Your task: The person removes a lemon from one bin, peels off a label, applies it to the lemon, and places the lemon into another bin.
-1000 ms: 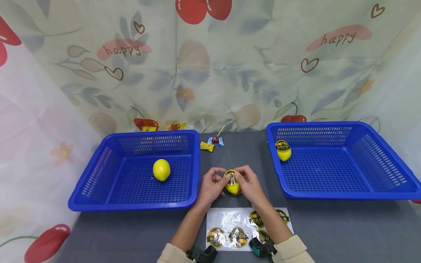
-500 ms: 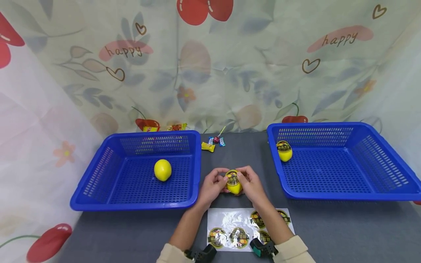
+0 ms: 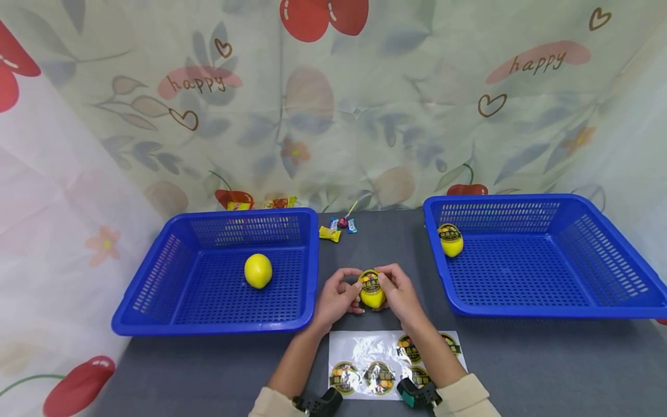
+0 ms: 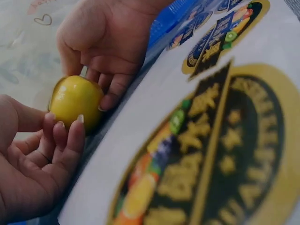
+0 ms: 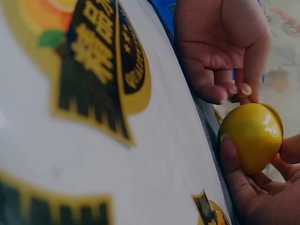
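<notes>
Both hands hold a yellow lemon [image 3: 372, 297] over the middle of the grey table, with a round black-and-gold sticker [image 3: 370, 282] on its upper side. My left hand [image 3: 336, 298] pinches it from the left, thumb at the sticker's edge. From the right, my right hand [image 3: 402, 294] grips it, with the thumb at the opposite edge and fingers under the fruit [image 5: 253, 136]. In the left wrist view, left fingertips touch the lemon's underside [image 4: 77, 103]. Below the hands lies a white sticker sheet [image 3: 359, 347] with several round stickers, partly covered by the right forearm.
A blue basket [image 3: 208, 330] on the left holds one plain lemon [image 3: 257, 271]. The blue basket [image 3: 521, 310] on the right has a stickered lemon [image 3: 451, 240] by its left wall. Small wrapped candies [image 3: 330, 234] and a lollipop [image 3: 342, 222] lie behind the hands.
The thumbs have shifted from the sticker's middle out toward its edges, so more of its print shows. The hands stay in nearly the same place around the lemon.
</notes>
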Action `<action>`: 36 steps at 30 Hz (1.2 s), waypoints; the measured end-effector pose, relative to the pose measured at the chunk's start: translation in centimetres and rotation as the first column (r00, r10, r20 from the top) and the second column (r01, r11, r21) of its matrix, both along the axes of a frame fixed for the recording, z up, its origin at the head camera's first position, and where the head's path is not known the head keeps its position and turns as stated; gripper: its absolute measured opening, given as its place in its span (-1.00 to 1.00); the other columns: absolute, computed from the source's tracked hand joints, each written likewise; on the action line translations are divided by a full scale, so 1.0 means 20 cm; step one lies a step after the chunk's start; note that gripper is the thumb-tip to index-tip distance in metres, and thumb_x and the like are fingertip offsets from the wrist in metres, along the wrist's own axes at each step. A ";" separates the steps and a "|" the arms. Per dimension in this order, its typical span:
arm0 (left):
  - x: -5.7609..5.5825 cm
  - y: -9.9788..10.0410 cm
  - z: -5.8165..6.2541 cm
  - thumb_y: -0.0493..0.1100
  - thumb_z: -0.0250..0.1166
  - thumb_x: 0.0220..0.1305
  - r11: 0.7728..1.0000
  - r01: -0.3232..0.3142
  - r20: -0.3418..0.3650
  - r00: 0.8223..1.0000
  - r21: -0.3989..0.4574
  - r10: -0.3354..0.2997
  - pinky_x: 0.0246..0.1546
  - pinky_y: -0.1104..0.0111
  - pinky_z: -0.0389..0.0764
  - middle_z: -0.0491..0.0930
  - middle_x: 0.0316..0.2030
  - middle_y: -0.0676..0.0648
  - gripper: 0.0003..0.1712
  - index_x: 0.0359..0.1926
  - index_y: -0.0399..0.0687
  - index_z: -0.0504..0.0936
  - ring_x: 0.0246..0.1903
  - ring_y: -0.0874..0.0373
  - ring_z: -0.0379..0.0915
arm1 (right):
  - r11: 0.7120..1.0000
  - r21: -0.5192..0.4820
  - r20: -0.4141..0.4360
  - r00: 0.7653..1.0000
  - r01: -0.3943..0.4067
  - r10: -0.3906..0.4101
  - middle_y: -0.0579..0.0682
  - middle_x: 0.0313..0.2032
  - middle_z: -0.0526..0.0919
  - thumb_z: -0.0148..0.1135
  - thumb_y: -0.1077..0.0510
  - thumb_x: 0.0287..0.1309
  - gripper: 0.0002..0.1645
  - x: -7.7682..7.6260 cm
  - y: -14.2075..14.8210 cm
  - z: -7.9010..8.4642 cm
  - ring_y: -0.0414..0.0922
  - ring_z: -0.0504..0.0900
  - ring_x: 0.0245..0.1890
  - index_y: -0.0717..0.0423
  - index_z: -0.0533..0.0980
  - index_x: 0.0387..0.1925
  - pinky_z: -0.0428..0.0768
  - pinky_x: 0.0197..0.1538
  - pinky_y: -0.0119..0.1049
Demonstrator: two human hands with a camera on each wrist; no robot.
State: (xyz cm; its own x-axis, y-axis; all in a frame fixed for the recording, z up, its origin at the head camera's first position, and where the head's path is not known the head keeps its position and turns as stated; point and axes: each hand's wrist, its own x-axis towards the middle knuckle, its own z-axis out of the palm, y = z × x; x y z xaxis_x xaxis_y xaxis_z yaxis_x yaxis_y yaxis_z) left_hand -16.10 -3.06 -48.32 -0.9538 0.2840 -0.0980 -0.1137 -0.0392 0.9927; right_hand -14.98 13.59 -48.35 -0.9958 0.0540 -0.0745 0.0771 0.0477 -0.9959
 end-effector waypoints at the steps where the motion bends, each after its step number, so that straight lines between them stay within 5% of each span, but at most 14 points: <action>1: 0.00 0.00 0.00 -0.31 0.17 0.45 1.000 0.006 0.028 1.000 0.003 -0.006 -0.50 0.23 0.71 0.45 -0.55 -0.09 -0.64 0.22 -0.25 0.45 -0.61 0.16 0.43 | 1.000 0.001 -0.001 1.000 0.003 -0.003 0.26 -0.03 0.55 -0.07 0.24 0.52 -0.71 0.00 0.00 0.00 -0.02 0.55 -0.32 0.29 0.45 0.11 0.65 -0.43 -0.20; 8: 0.01 -0.01 -0.01 -0.17 0.11 0.54 0.999 0.041 0.151 0.988 -0.003 -0.040 -0.59 0.29 0.67 0.56 -0.55 -0.12 -0.61 0.31 -0.06 0.43 -0.69 0.19 0.52 | 1.000 -0.008 -0.023 1.000 0.008 -0.008 0.25 -0.03 0.56 -0.08 0.25 0.52 -0.72 0.00 0.00 -0.01 -0.04 0.55 -0.33 0.29 0.47 0.09 0.65 -0.46 -0.20; 18: 0.00 0.00 0.00 -0.21 0.03 0.57 0.999 0.037 0.122 0.992 0.000 -0.037 -0.58 0.28 0.68 0.57 -0.56 -0.16 -0.54 0.42 -0.06 0.42 -0.68 0.17 0.54 | 1.000 0.003 -0.021 1.000 0.020 -0.020 0.24 0.00 0.55 -0.15 0.27 0.54 -0.70 -0.01 0.00 -0.01 -0.02 0.55 -0.38 0.25 0.47 0.10 0.65 -0.45 -0.22; 25: 0.01 0.01 0.01 -0.23 -0.02 0.59 0.999 -0.003 0.101 0.995 -0.032 0.006 -0.61 0.28 0.67 0.54 -0.56 -0.16 -0.54 0.41 -0.06 0.43 -0.70 0.16 0.52 | 0.999 0.029 -0.052 0.998 0.025 -0.024 0.23 0.08 0.54 -0.16 0.30 0.54 -0.69 -0.01 -0.02 -0.01 0.03 0.55 -0.28 0.26 0.47 0.11 0.65 -0.39 -0.20; 27: 0.01 0.01 0.00 -0.25 -0.05 0.59 0.999 -0.018 0.097 0.995 -0.040 0.022 -0.63 0.28 0.66 0.53 -0.57 -0.16 -0.55 0.39 -0.06 0.45 -0.71 0.16 0.51 | 0.995 0.095 -0.079 0.997 0.020 -0.013 0.21 0.08 0.56 -0.16 0.32 0.52 -0.68 -0.01 -0.02 -0.01 0.04 0.56 -0.16 0.26 0.48 0.11 0.64 -0.24 -0.19; 30: 0.01 0.01 -0.01 -0.27 -0.05 0.59 0.999 -0.024 0.094 0.995 -0.033 0.027 -0.64 0.29 0.65 0.51 -0.57 -0.16 -0.56 0.37 -0.08 0.48 -0.72 0.16 0.50 | 0.966 0.256 -0.139 0.990 0.028 0.008 0.20 0.04 0.59 -0.12 0.33 0.50 -0.69 -0.01 0.01 0.02 0.08 0.55 -0.02 0.26 0.53 0.06 0.55 -0.02 -0.10; 36: 0.01 0.03 -0.04 -0.28 0.01 0.56 1.000 -0.023 0.073 0.997 -0.015 0.024 -0.67 0.32 0.64 0.50 -0.55 -0.14 -0.61 0.31 -0.25 0.45 -0.73 0.18 0.48 | 0.843 0.536 -0.209 0.959 -0.053 0.193 0.26 0.21 0.49 0.16 0.17 0.42 -0.54 0.00 0.10 0.14 0.22 0.45 0.20 0.26 0.42 0.26 0.50 0.13 0.15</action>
State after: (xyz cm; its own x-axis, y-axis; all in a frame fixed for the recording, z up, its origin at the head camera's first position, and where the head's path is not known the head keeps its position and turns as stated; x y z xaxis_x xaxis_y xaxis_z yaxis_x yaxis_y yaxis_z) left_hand -15.95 -2.51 -49.07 -0.9504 0.2596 -0.1713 -0.1850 -0.0292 0.9823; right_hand -14.92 15.54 -45.50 -0.9784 -0.1089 0.1759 -0.2066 0.5555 -0.8054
